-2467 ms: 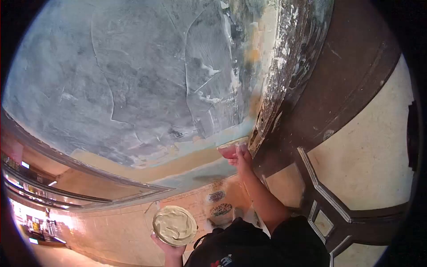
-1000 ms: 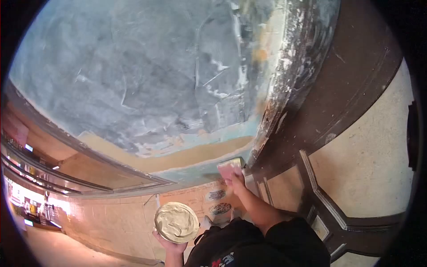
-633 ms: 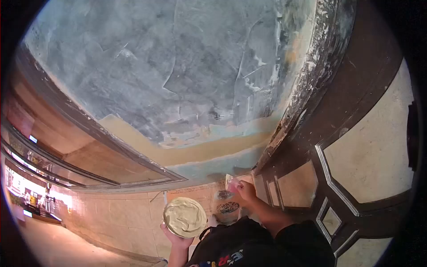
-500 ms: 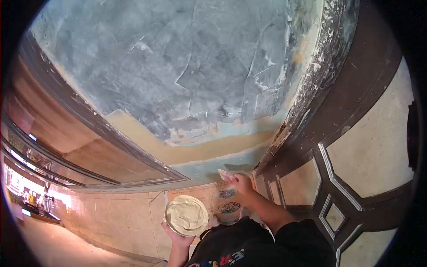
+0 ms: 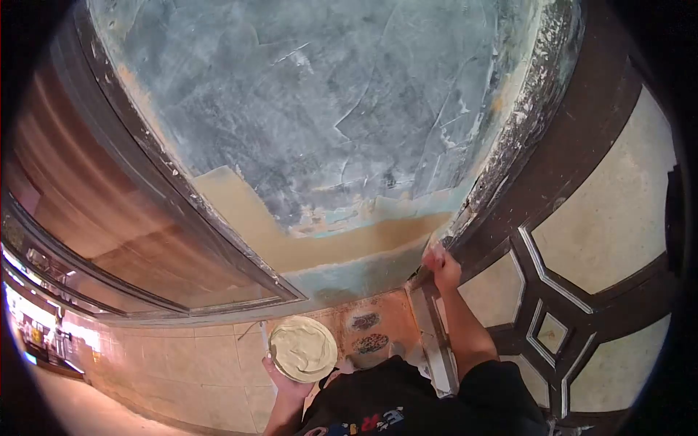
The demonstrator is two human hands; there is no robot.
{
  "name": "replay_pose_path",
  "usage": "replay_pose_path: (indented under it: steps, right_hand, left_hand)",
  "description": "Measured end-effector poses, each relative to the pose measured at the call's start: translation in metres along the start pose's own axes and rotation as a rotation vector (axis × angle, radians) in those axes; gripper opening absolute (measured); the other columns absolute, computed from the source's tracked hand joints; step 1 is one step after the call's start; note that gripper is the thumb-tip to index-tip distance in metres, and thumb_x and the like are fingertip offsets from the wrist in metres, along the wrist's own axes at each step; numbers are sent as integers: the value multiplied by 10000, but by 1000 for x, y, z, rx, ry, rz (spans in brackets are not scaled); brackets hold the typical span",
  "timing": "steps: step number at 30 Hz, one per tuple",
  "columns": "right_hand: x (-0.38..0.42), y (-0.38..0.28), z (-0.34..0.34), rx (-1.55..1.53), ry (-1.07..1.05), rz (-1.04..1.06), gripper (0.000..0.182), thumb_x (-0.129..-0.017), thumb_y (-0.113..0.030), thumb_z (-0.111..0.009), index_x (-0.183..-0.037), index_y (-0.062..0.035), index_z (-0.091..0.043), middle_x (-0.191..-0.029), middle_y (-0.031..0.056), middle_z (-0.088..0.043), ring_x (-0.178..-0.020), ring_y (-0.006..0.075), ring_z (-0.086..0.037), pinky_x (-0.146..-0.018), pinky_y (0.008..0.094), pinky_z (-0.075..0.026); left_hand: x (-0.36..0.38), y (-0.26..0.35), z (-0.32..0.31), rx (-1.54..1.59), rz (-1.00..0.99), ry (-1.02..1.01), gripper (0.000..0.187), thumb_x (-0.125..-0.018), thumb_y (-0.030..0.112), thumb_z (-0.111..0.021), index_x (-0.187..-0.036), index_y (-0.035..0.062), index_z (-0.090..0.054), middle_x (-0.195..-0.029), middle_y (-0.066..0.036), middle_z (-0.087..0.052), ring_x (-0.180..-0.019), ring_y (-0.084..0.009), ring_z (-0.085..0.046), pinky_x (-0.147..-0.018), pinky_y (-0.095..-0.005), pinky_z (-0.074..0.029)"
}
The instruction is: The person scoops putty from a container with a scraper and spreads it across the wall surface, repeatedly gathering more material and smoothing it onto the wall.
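Observation:
My left hand [image 5: 289,385] grips a round tub [image 5: 334,350] from its lower left side. Pale yellow-cream putty [image 5: 299,347] fills it, its surface swirled. At the right-hand corner of the wall, my right hand [image 5: 445,270] is closed around a putty knife [image 5: 436,240], whose pale flat blade shows only in part against the wall edge. In front of me stands a patchy grey-blue wall [image 5: 349,87]. A smooth tan band [image 5: 342,248] of filler runs along its lower part and up its left side.
A dark panelled door [image 5: 560,269] with pale insets stands close on my right, beside a paint-flaked frame [image 5: 527,109]. To the left is a brown-framed glass panel [image 5: 131,218]. Tiles [image 5: 218,363] and a reddish-brown mat [image 5: 392,320] lie below.
My right hand has moved right and up with the putty knife, from low before the wall to its right corner. The view has turned slightly; the left hand still holds the tub.

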State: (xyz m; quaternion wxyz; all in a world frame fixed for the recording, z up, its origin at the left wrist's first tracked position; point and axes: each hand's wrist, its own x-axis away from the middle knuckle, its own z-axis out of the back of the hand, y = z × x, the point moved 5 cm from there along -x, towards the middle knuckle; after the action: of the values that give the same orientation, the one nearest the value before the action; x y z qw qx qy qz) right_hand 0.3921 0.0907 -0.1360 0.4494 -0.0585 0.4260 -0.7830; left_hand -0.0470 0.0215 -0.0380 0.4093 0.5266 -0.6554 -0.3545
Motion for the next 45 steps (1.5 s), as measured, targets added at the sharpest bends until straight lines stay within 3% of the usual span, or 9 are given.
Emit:
replay_pose_path:
  steps: [3, 6, 11, 13, 22, 24, 30, 41, 45]
  right_hand:
    - [47, 19, -19, 32, -39, -68, 180, -806, -178, -604, -835, -1, -588, -750, 211, -609, -692, 349, -621, -589, 390, -448]
    - [105, 11, -62, -97, -193, -107, 177, -797, -177, -601, -835, -5, -597, -733, 180, -617, -679, 317, -622, -600, 368, -456]
    - [164, -16, -140, -114, -383, -178, 234, -817, -254, -616, -863, -25, -626, -796, 166, -643, -731, 306, -635, -646, 370, -480]
    - [161, -60, -154, -22, -502, -55, 263, -845, -298, -578, -922, -53, -637, -865, 168, -642, -783, 335, -618, -682, 402, -483]
    - [76, -222, -159, 38, -362, 362, 223, -856, -293, -551, -893, -94, -644, -836, 142, -627, -785, 361, -599, -660, 440, -485]
    - [40, -202, -119, -62, -284, 260, 227, -863, -283, -543, -910, -87, -647, -840, 154, -624, -787, 371, -597, -663, 436, -488]
    - [46, -101, -41, 264, -34, 70, 242, -871, -277, -535, -866, -59, -641, -827, 190, -616, -774, 387, -599, -663, 454, -474]
    - [74, -247, -173, 110, -351, 589, 232, -862, -339, -565, -938, -144, -664, -883, 111, -652, -745, 322, -617, -637, 424, -487]
    - [32, -211, -119, 28, -291, 280, 228, -861, -312, -576, -918, -100, -637, -880, 134, -642, -779, 337, -620, -655, 421, -492]
  left_hand:
    - [-2, 31, -14, -466, -207, -73, 774, -780, 495, -586, -1360, 94, -267, -1319, -145, -413, -1212, -287, -434, -1000, -479, -371]
    - [-14, -8, 20, 874, 319, -45, 849, -720, 223, -744, -1345, 104, -181, -1271, -172, -425, -1175, -257, -455, -994, -433, -385]
    - [-10, 10, 32, -250, -106, -161, 677, -849, 540, -417, -1360, 111, -303, -1350, -121, -392, -1227, -282, -424, -1006, -451, -375]
    - [-16, 8, 26, 615, 229, -216, 664, -862, 525, -390, -1366, 104, -295, -1353, -118, -390, -1232, -267, -421, -1006, -442, -375]
    - [-3, -4, 56, 620, 200, -184, 646, -881, 503, -356, -1379, 101, -272, -1353, -122, -387, -1229, -267, -420, -998, -449, -378]
    - [-3, -3, 72, 17, 2, -108, 717, -846, 583, -359, -1379, 108, -282, -1353, -117, -391, -1225, -272, -424, -995, -462, -378]
    - [-12, -12, 82, 686, 299, 14, 756, -782, 628, -381, -1345, 124, -368, -1343, -92, -420, -1214, -289, -440, -979, -505, -382]
    - [-23, -9, 63, 618, 326, -37, 758, -778, 647, -336, -1357, 159, -368, -1361, -103, -409, -1240, -297, -415, -1006, -505, -349]
    - [-20, -14, 71, 668, 334, -86, 793, -764, 671, -355, -1379, 170, -341, -1376, -102, -393, -1244, -314, -408, -1011, -508, -346]
